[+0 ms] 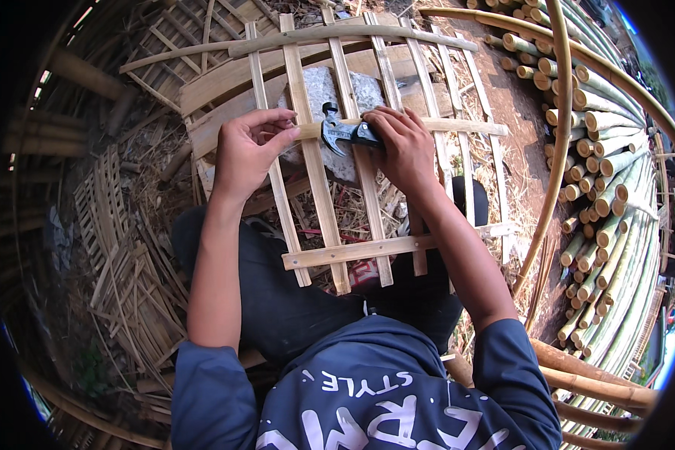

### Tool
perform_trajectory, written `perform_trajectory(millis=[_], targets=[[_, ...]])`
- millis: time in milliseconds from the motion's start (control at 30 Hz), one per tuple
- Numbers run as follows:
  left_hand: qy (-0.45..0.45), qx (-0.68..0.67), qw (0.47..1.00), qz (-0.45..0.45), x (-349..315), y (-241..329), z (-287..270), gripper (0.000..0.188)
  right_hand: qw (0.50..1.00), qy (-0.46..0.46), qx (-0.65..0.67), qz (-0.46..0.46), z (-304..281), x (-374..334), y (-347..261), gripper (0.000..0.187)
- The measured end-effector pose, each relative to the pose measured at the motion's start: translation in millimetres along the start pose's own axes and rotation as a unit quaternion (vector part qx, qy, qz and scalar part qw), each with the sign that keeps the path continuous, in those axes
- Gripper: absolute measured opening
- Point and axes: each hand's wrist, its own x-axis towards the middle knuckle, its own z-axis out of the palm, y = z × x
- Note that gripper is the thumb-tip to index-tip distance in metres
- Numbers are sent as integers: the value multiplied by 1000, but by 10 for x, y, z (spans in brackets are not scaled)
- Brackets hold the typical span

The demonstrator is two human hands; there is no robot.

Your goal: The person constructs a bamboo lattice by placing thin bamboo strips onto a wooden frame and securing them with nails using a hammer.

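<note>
Across my lap lies a bamboo slat frame [326, 217] of long strips crossed by several crosspieces. My right hand [406, 144] is wrapped around the dark handle of a claw hammer [339, 132], which lies sideways over the middle crosspiece [466, 126]. The hammer's head points left, its curved claw toward me. Beside the left end of that crosspiece, my left hand [247, 150] has its fingers curled, thumb against the strip end. Whatever sits between those fingertips is too small to make out. Under the frame sits a pale stone block [319, 86], partly hidden by the strips.
Curved wooden boards [225, 88] lie around the stone. Another lattice panel [180, 41] rests at the far left, and split bamboo scraps [135, 277] are heaped at the left. Stacked bamboo poles [615, 172] fill the right side, behind a bent pole [559, 165].
</note>
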Motion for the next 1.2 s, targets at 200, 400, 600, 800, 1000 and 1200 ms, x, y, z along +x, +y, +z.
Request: perform_trajectory(millis=[200, 400, 600, 800, 1000, 1200], targets=[[87, 119, 988, 47, 6, -272, 60, 14, 1000, 11, 0, -2, 133, -18, -9, 33], [99, 136, 974, 152, 114, -444, 101, 13, 1000, 13, 5, -4, 267, -17, -18, 33], [126, 131, 975, 130, 160, -631, 133, 11, 1000, 2, 11, 6, 346, -28, -12, 40], [88, 158, 978, 108, 147, -685, 128, 12, 1000, 2, 11, 1, 378, -27, -10, 39], [92, 164, 973, 130, 140, -708, 160, 12, 1000, 4, 10, 1, 391, -45, 13, 40], [96, 159, 974, 130, 129, -714, 188, 12, 1000, 5, 9, 2, 381, -57, 6, 41]])
